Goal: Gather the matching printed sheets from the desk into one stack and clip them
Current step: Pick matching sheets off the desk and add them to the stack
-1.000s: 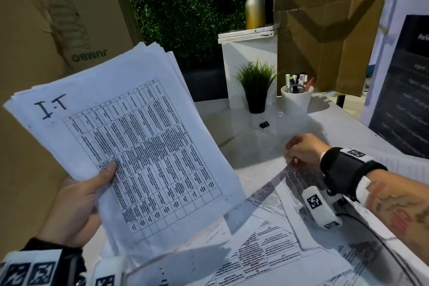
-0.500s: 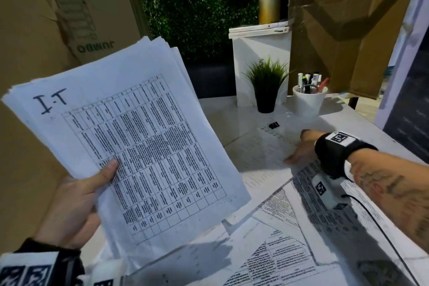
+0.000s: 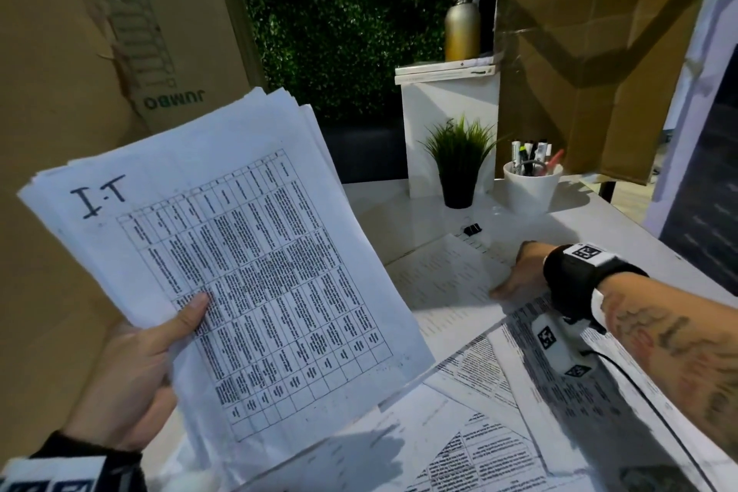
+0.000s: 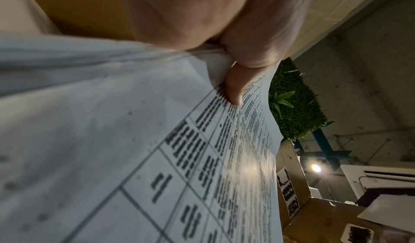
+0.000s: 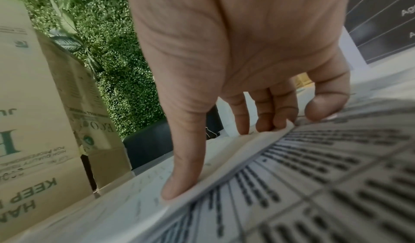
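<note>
My left hand [image 3: 131, 371] holds up a thick stack of printed table sheets [image 3: 239, 272] marked "T.I" at the left, thumb on the top page. The left wrist view shows that thumb [image 4: 235, 87] pressing the stack [image 4: 134, 158]. My right hand [image 3: 519, 276] lies on the desk at mid right, fingers on a pale sheet [image 3: 439, 280]. In the right wrist view its thumb [image 5: 179, 184] and fingers [image 5: 269, 119] press that pale sheet [image 5: 134, 202] beside the raised edge of a printed sheet [image 5: 314, 175]. A black binder clip [image 3: 472, 230] lies just beyond the hand.
More printed sheets [image 3: 479, 451] overlap across the near desk. A potted plant [image 3: 459, 172], a white pen cup [image 3: 531, 184] and a white box [image 3: 451, 112] with a bottle [image 3: 462, 24] stand at the back. Cardboard boxes [image 3: 80, 52] rise at the left.
My right hand went from a curled fist on the printed sheets to straight fingers farther forward, on a pale sheet now lying by the clip. The left hand's stack stayed put.
</note>
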Demonstrator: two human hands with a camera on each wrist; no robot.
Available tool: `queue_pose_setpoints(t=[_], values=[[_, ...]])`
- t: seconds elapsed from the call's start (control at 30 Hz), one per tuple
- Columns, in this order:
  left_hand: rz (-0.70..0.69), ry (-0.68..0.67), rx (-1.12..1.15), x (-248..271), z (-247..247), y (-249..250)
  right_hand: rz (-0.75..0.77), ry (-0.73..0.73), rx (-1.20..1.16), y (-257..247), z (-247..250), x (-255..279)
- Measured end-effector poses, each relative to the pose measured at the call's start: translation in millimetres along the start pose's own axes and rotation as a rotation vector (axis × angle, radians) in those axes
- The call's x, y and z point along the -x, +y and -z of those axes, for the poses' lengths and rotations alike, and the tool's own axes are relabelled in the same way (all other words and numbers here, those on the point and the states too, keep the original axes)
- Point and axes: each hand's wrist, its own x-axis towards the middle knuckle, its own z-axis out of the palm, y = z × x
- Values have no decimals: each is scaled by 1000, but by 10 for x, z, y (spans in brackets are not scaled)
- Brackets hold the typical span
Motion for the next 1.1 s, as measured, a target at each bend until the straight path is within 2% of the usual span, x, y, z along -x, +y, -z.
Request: queue_pose_setpoints(t=[0.13,0.23,0.33,0.5,0.6,0.73,0.8,0.93,1.03,1.1], values=[[12,-67,-4,21,-7,1,-24,25,15,-17,-12,-21],[-5,-69,16,43,19,-2,27,69,-3,-62,-24,66],[3,-46,44,60,18,22,194,155,-35,-147,45,246],[-13,-121,50,86,-79,61,430,254,-318,-230,340,509],[-4,-133,86,91,-191,89,422,215,-498,-292,449,638],[92,-192,54,103,-363,127,476,142,-692,-480,452,891],[127,-254,-15,106,-408,144,581,82,-660,-603,475,1084],[88,-306,-49,105,-516,168,783,-13,-480,-829,626,1359],[50,-335,-53,138,-539,140,811,-63,-513,-992,665,1380],[8,-322,-48,175,-571,132,751,-133,-679,-1045,645,1316]])
